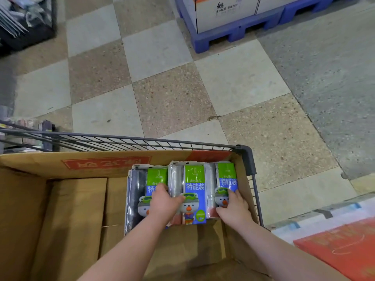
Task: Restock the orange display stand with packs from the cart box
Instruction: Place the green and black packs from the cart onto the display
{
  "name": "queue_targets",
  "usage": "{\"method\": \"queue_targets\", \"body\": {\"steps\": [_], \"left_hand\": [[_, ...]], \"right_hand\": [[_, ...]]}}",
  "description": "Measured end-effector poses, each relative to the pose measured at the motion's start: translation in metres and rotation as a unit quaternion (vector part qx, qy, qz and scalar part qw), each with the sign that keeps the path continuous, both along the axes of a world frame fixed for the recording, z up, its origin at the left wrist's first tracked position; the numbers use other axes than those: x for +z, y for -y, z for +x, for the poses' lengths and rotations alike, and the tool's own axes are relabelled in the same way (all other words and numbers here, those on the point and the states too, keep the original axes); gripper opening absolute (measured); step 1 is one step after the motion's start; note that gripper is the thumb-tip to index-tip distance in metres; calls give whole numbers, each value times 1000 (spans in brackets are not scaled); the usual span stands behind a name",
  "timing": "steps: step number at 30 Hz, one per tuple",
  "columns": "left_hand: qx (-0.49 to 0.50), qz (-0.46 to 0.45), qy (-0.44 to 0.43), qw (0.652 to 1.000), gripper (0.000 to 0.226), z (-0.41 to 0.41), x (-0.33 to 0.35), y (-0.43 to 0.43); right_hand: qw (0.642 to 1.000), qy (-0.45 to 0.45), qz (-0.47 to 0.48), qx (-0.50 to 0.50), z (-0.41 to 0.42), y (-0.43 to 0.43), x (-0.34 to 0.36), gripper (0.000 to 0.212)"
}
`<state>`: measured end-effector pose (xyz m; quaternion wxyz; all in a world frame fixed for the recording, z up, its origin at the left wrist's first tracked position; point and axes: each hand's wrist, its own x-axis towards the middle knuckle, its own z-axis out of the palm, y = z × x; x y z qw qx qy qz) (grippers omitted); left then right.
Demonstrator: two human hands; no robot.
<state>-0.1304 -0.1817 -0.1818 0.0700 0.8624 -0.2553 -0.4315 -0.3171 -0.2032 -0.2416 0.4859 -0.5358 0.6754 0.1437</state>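
An open cardboard box sits in a wire cart. At its far right corner lie three packs side by side, each with a green and blue label and a cartoon bear. My left hand rests across the left pack and reaches onto the middle pack, thumb on the middle one. My right hand grips the right pack, fingers over its label and thumb at its near edge. The orange display stand shows at the lower right corner.
Checkered floor tiles lie ahead of the cart. A blue pallet with white cartons stands at the top right. A dark rack of goods is at the top left. Clear plastic-wrapped goods lie beside the orange stand.
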Motion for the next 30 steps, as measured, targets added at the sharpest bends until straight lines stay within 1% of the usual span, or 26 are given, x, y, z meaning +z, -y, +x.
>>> {"method": "queue_targets", "body": {"steps": [2,4,5,7,8,10,13,15,17,20,22,25,26,27,30], "left_hand": [[0,-2,-17,1000,50,-1,2,-1],[25,-5,-46,999,59,-1,4,-3],[28,-8,-54,998,58,-1,5,-4],[0,-7,-49,999,38,-2,8,-6],[0,-12,-46,999,31,-2,9,-8],[38,-20,-59,997,27,0,13,-14],[115,-32,-63,991,30,8,19,-25],[149,-40,-46,987,29,17,20,-30],[170,-44,-48,983,24,24,20,-33],[171,-43,-70,982,32,28,16,-35],[158,-43,-57,985,33,27,12,-37],[147,-47,-46,987,30,23,11,-39],[143,-48,-47,987,29,21,13,-40],[141,-49,-51,988,28,19,14,-43],[141,-60,-70,986,26,14,20,-53]], "right_hand": [[1000,10,-1,-2,-1,-1,2,75],[999,31,1,-13,-2,-3,2,73],[999,42,3,-19,-2,-3,4,72],[996,65,8,-56,-2,-2,6,66],[994,71,9,-88,-2,-1,6,64],[985,68,6,-157,-2,0,4,62],[978,57,2,-201,4,0,-1,61],[957,79,30,-276,8,2,-7,63],[922,120,61,-362,11,5,-14,56],[887,180,91,-415,9,6,-25,41],[865,212,106,-442,5,5,-27,35],[835,253,129,-471,-3,5,-25,41],[832,261,126,-474,-4,4,-22,43],[837,261,115,-468,-4,3,-18,42],[873,252,69,-411,-7,-5,-3,39]]}}
